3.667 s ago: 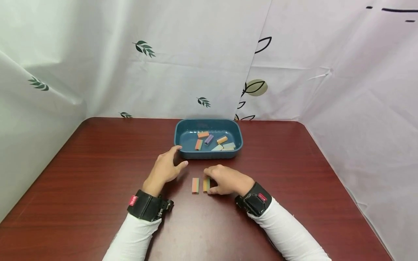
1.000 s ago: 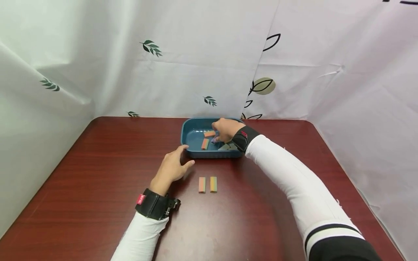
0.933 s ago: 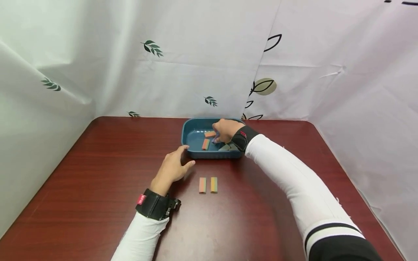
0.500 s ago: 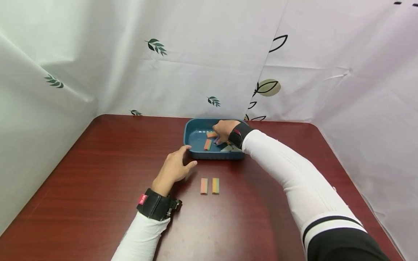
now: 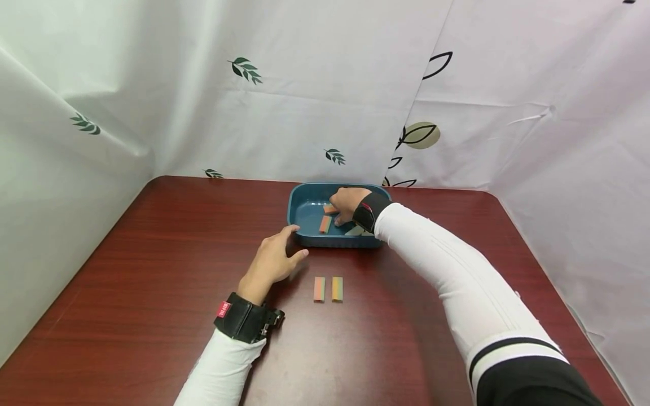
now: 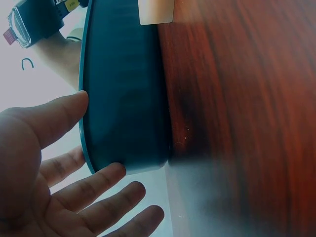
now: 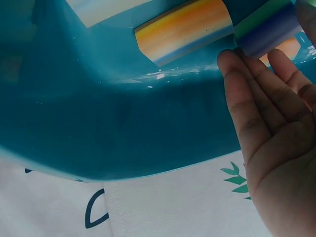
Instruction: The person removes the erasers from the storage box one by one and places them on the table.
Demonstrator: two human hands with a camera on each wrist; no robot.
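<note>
A teal tray [image 5: 304, 198] stands mid-table with several striped blocks in it. My right hand [image 5: 341, 210] reaches into the tray. In the right wrist view the right hand [image 7: 261, 55] pinches a purple-and-green block [image 7: 269, 30] between thumb and fingers, next to an orange-yellow block [image 7: 182, 28]. An orange block [image 5: 325, 224] lies at the tray's front left. My left hand [image 5: 291, 243] rests on the table with straight fingers at the tray's near left corner. In the left wrist view the left hand [image 6: 98, 148] lies open against the tray wall [image 6: 123, 98].
Two striped blocks lie side by side on the red-brown table in front of the tray, one pink-orange [image 5: 319, 288] and one orange-green [image 5: 337, 288]. A pale block [image 5: 355, 230] lies at the tray's front right. White leaf-print cloth walls close in the back and both sides.
My right hand left the two blocks on the table and reached into the tray. Over the last second it has closed its fingers on the purple block. The left hand has stayed at the tray.
</note>
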